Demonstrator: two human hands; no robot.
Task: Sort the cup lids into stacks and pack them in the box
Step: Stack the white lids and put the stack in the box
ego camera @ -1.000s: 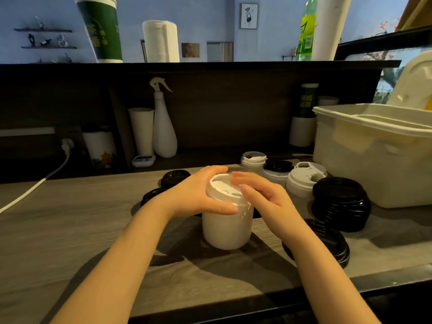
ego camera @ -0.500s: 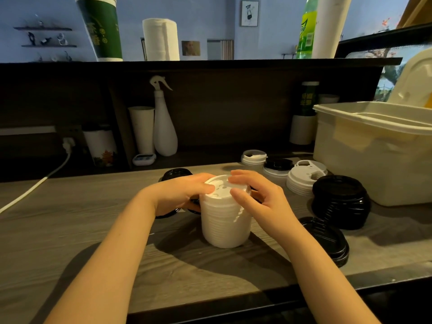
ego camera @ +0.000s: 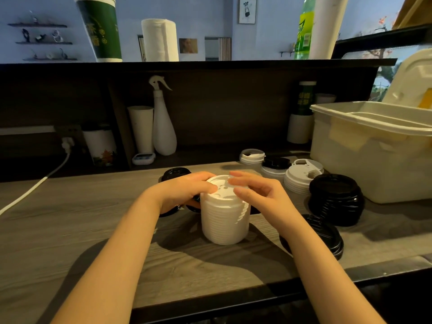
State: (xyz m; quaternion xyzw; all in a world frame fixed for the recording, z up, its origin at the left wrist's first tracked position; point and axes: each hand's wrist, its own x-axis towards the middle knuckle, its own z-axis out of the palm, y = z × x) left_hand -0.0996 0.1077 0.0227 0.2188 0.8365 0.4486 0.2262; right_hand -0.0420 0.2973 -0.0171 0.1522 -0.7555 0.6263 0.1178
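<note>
The white stack (ego camera: 224, 218) of lids stands upright on the counter (ego camera: 70, 220), mid-frame and near the front edge. The left hand (ego camera: 184, 192) curls over its top rim from the left, and the right hand (ego camera: 259, 195) pinches the top lid from the right. Both grasp the stack's top.

Black lids (ego camera: 176, 174) lie behind the left hand, mostly hidden by it, so I cannot count them. To the right stand a tall black stack (ego camera: 334, 199) and a low black stack (ego camera: 327, 237), the latter partly covered by the right forearm. Behind them are a white pile (ego camera: 299, 181) and two smaller piles, one topped black.

The box (ego camera: 374, 157) stands open at the far right, cut off by the frame edge, so its inside is unseen.

On the upper ledge a green sleeve (ego camera: 100, 31), cut off at the top, bears pale characters that are too tilted to read. The green bottle (ego camera: 304, 31) has a label whose print is illegible. In the recess, beside the spray bottle (ego camera: 163, 127), the green-banded cup (ego camera: 306, 99) also shows characters too dim to read.
</note>
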